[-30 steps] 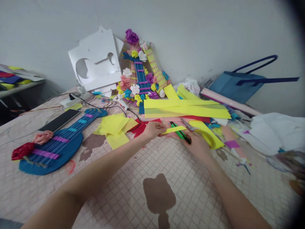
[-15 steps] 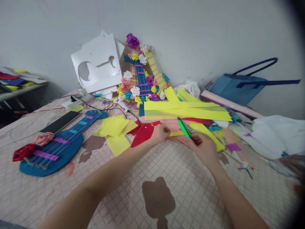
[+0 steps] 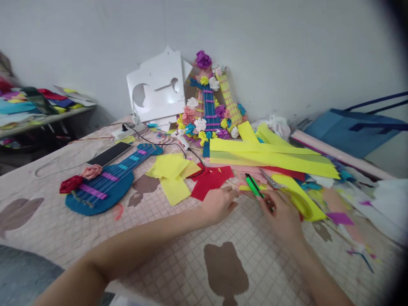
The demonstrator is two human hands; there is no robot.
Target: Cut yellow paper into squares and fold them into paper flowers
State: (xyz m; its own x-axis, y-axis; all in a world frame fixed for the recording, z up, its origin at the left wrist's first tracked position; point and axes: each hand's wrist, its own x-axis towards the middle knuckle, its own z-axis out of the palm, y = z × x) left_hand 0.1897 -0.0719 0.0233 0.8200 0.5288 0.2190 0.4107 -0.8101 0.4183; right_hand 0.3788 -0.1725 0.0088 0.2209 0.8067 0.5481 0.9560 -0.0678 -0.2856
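Observation:
My right hand (image 3: 283,214) is closed around a bright green utility knife (image 3: 254,185), its dark tip pointing away to the upper left. My left hand (image 3: 219,205) hovers low over the table with curled fingers; what they hold, if anything, is hidden. Just beyond the left hand lies red crepe paper (image 3: 212,180). A narrow yellow strip (image 3: 250,188) lies behind the knife. Scissors (image 3: 270,179) rest beyond my right fingers, next to a yellow paper piece (image 3: 310,204). Long yellow paper strips (image 3: 270,159) are stacked farther back.
A blue toy guitar (image 3: 111,182) lies at left beside a black phone (image 3: 110,153). Yellow paper squares (image 3: 170,170) and a hot glue gun (image 3: 180,138) sit mid-table. Flower-decorated guitars (image 3: 210,106) and white foam board (image 3: 156,89) lean on the wall. A blue bag (image 3: 344,131) stands right.
The camera view has turned left. My left hand has drawn back from the narrow yellow strip towards me. The green knife stays in my right hand, and the scissors show more clearly.

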